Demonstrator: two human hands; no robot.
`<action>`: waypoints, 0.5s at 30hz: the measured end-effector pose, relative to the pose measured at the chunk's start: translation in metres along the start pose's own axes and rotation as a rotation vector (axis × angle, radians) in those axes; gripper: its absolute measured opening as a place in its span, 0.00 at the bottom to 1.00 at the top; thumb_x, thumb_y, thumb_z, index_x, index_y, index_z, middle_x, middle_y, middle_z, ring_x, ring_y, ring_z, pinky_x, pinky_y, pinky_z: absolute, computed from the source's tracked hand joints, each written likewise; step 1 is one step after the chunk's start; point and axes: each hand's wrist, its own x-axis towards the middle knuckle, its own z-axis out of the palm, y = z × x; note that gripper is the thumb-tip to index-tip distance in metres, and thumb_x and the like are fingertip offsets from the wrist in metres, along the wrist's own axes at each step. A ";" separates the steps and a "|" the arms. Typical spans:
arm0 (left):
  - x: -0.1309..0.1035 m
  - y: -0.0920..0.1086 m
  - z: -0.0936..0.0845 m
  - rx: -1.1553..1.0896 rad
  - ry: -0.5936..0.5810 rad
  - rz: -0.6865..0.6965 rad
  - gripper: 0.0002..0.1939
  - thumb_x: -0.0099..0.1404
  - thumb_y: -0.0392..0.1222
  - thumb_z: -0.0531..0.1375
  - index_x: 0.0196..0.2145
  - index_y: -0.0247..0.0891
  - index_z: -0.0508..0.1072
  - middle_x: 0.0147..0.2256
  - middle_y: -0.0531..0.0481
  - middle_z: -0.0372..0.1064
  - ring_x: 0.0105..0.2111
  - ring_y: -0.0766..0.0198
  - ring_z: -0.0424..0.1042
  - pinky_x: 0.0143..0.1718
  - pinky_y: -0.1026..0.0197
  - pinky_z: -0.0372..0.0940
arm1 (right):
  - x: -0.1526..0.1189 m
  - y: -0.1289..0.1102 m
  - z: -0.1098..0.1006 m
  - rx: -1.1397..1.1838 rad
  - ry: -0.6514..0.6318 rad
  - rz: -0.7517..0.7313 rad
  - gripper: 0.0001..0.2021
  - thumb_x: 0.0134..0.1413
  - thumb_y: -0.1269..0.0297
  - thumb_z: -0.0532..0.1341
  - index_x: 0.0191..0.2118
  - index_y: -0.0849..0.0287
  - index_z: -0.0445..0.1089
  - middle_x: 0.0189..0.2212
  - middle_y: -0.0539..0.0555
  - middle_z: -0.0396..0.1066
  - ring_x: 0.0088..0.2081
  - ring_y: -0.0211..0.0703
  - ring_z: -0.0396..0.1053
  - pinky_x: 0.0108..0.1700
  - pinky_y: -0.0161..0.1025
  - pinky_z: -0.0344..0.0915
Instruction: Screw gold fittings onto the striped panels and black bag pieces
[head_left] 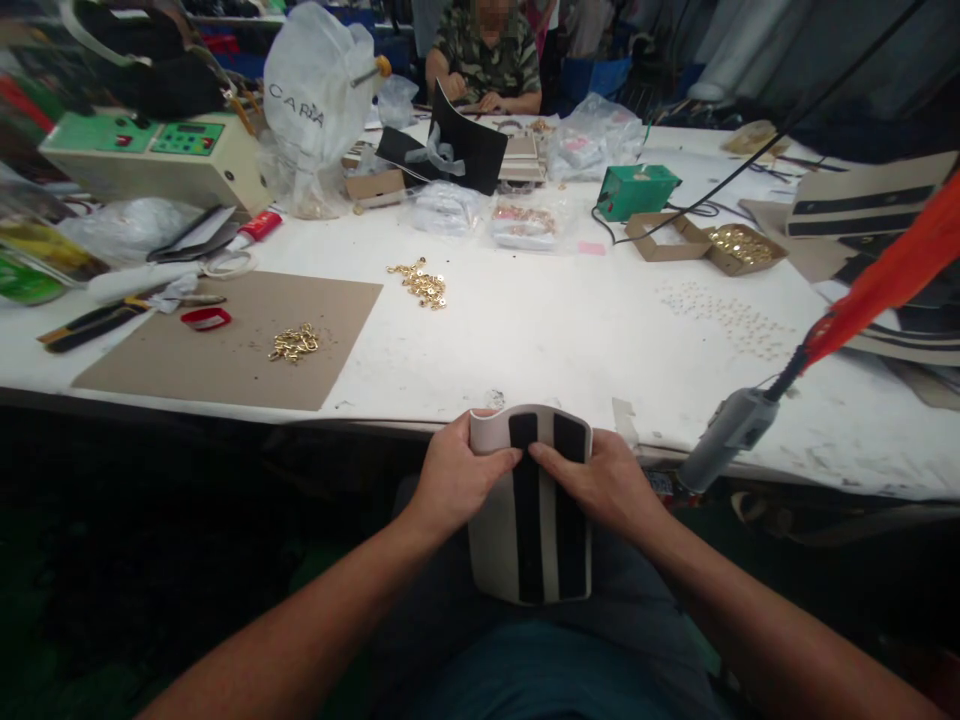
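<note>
Between my hands is a cream panel with two black stripes (pixel 495 545), held over my lap at the table's front edge. Its top edge bends into a wave. My left hand (pixel 457 475) grips the upper left side, thumb pressed on the front near the left stripe. My right hand (pixel 607 480) clasps the upper right side, its thumb also on the front, close to the other thumb. The fingers behind the panel are hidden. Beyond it on the white table (pixel 510 340) lies a pile of small gold metal parts (pixel 424 285).
A brown board (pixel 225 370) at left carries gold hooks (pixel 294 343) and a red lid (pixel 205 319). A grey tool (pixel 727 440) with an orange wrap hangs at right. Further back are a green box (pixel 637 192) and a carton of gold parts (pixel 742 247). A person sits opposite.
</note>
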 end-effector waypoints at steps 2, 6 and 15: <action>0.027 -0.003 0.001 0.024 -0.041 -0.037 0.15 0.57 0.37 0.69 0.42 0.36 0.78 0.38 0.48 0.81 0.36 0.58 0.79 0.36 0.59 0.73 | 0.025 -0.001 -0.002 -0.076 -0.022 0.105 0.10 0.62 0.59 0.67 0.40 0.60 0.81 0.37 0.56 0.83 0.40 0.51 0.80 0.37 0.38 0.71; 0.065 -0.007 0.007 0.160 -0.086 -0.057 0.13 0.56 0.36 0.68 0.40 0.34 0.77 0.35 0.46 0.81 0.33 0.56 0.78 0.33 0.58 0.71 | 0.061 0.000 -0.004 -0.251 -0.074 0.159 0.10 0.63 0.61 0.66 0.40 0.63 0.81 0.40 0.60 0.82 0.42 0.53 0.79 0.39 0.39 0.68; 0.062 -0.008 0.000 0.482 0.053 0.234 0.41 0.59 0.39 0.70 0.67 0.36 0.61 0.63 0.34 0.68 0.62 0.42 0.70 0.61 0.41 0.67 | 0.077 0.006 0.000 -0.324 -0.056 0.141 0.10 0.58 0.60 0.68 0.34 0.63 0.80 0.33 0.60 0.81 0.34 0.49 0.78 0.32 0.37 0.65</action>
